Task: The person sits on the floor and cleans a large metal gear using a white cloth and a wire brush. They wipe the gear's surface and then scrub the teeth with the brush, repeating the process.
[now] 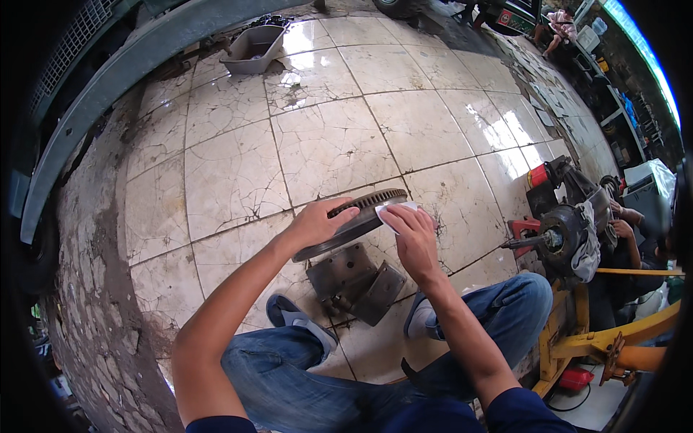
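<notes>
A dark metal flywheel with a toothed rim is held up at a tilt in front of me, seen nearly edge-on. My left hand grips its left part, thumb and fingers closed over the rim. At its right end, my right hand presses a white piece of paper or cloth against it, fingers bent over the sheet. Below the wheel, between my feet, sit brown metal blocks or plates on the tiled floor; the wheel may rest on them, but the contact is hidden.
A grey plastic tub stands at the far left. To my right are a greasy gearbox-like assembly with a rag on it, a co-worker's hands, and a yellow metal frame. A large vehicle beam curves overhead at left.
</notes>
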The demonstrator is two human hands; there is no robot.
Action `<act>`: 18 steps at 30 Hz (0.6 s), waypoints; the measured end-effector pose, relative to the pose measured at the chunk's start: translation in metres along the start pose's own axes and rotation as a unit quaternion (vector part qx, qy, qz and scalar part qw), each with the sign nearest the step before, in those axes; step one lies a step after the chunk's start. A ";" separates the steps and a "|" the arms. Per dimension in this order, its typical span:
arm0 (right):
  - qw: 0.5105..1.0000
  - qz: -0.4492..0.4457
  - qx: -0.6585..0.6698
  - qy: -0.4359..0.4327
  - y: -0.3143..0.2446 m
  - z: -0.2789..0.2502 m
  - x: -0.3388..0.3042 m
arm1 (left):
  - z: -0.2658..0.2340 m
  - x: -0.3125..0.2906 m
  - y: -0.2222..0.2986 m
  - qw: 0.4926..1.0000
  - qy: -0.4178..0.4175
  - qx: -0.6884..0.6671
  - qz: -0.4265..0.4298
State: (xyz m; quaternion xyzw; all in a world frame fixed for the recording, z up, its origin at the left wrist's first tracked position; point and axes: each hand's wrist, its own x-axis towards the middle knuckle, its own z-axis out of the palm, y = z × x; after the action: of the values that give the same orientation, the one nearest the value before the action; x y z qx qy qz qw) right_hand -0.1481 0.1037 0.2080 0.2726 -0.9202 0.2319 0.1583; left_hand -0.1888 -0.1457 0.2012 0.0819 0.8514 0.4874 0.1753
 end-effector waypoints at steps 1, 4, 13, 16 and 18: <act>1.000 0.010 0.016 0.003 -0.001 0.000 0.003 | 0.000 -0.001 -0.002 1.000 0.003 -0.007 0.003; 0.998 -0.026 0.054 -0.001 -0.016 0.005 0.011 | 0.000 -0.007 -0.007 1.000 0.006 -0.012 -0.002; 0.995 -0.038 0.088 -0.028 0.007 -0.008 0.012 | -0.003 -0.025 -0.009 0.998 0.017 0.037 -0.057; 0.994 -0.042 0.091 -0.043 -0.002 -0.011 0.015 | -0.004 -0.029 -0.004 0.998 0.013 0.031 -0.055; 0.994 0.021 0.108 -0.027 0.009 -0.010 0.016 | -0.006 -0.033 -0.003 0.998 0.010 0.042 -0.055</act>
State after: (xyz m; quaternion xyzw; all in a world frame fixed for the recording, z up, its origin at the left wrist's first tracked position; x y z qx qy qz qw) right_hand -0.1645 0.1090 0.2197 0.2750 -0.8993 0.3258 0.0977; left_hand -0.1610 -0.1626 0.2084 0.0374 0.8762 0.4416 0.1893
